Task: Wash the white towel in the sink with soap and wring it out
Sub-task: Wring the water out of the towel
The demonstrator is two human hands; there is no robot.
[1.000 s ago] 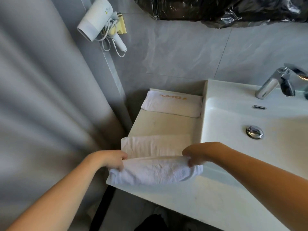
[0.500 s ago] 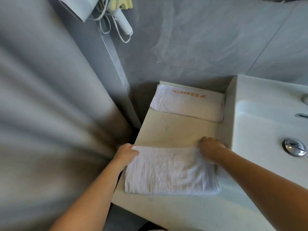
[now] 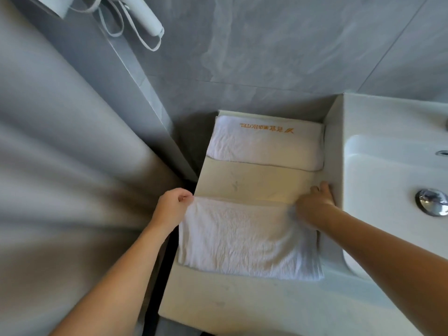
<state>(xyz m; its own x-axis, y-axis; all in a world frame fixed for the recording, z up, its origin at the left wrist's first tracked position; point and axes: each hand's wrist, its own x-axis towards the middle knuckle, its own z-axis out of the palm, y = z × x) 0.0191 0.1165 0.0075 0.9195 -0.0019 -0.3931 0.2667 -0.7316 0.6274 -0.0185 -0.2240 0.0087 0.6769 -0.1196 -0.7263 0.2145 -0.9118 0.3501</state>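
A folded white towel point(image 3: 244, 238) lies flat on the cream counter point(image 3: 254, 183) left of the white sink point(image 3: 378, 190). My left hand point(image 3: 173, 204) pinches the towel's far left corner. My right hand point(image 3: 315, 202) rests on the towel's far right corner, fingers spread toward the sink's side wall; motion blur hides whether it grips the cloth. The sink's chrome drain plug point(image 3: 431, 202) shows at the right edge.
A second folded white towel point(image 3: 264, 146) with orange hotel lettering lies at the back of the counter against the grey tiled wall. A white hair dryer point(image 3: 145, 18) with its cord hangs on the wall at upper left. A grey curtain point(image 3: 60, 178) fills the left.
The towel, held folded over above the counter's front edge a second ago, now lies spread flat on the counter. Both hands moved to its far corners. The view shifted left and down, losing the tap.
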